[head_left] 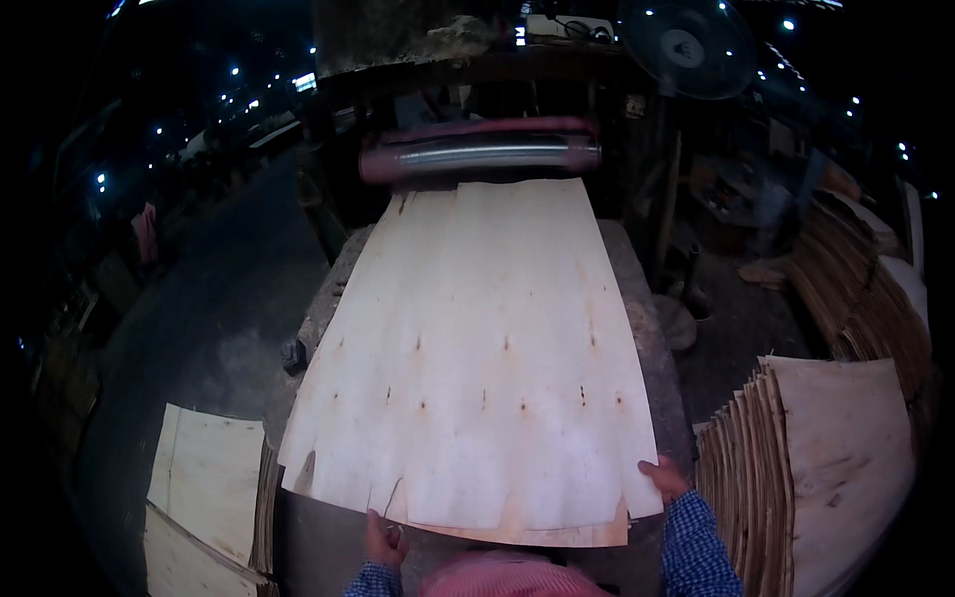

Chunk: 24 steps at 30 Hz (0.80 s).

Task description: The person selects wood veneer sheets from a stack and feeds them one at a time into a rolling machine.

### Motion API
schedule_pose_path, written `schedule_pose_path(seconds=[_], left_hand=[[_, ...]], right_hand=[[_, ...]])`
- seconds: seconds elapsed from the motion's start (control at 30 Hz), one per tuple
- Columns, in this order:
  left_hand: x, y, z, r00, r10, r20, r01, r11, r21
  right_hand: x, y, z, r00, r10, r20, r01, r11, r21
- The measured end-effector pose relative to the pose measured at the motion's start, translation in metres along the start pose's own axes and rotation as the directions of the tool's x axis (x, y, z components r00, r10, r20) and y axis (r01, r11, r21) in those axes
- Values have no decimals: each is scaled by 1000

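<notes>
A large pale wood veneer sheet (477, 328) lies in front of me, with small dark knots and a ragged, split near edge. A second, more orange sheet (587, 535) peeks out beneath that edge. My left hand (384, 542) is closed at the near edge, left of centre, its thumb against the veneer beside a split; its curled fingers are partly hidden. At the near right corner my right hand (667, 480) grips the side edge, thumb on top and the other fingers hidden below. The sheet's far end reaches up to a shiny metal roller (477, 154).
The sheets rest on a worn table (642, 269). Veneer stacks stand at my lower left (209, 478) and right (836, 428), with another tall stack (846, 269) farther right. A fan (684, 50) is at the upper right. Dark floor (209, 289) runs along the left.
</notes>
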State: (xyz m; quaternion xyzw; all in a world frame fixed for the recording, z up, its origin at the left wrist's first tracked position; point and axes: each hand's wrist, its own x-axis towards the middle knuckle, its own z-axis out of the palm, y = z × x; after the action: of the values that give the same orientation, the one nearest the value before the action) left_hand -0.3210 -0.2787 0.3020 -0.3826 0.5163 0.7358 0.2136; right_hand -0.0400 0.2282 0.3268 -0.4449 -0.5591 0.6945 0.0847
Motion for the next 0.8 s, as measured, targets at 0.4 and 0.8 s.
schedule_pose_path(seconds=[0.4, 0.8], left_hand=[[76, -25, 22, 791, 272, 549, -41, 918, -395], [62, -24, 17, 837, 233, 495, -133, 964, -230]], right_hand=[[11, 10, -1, 1000, 8, 7, -8, 999, 50], [10, -9, -10, 1000, 3, -24, -4, 999, -49]])
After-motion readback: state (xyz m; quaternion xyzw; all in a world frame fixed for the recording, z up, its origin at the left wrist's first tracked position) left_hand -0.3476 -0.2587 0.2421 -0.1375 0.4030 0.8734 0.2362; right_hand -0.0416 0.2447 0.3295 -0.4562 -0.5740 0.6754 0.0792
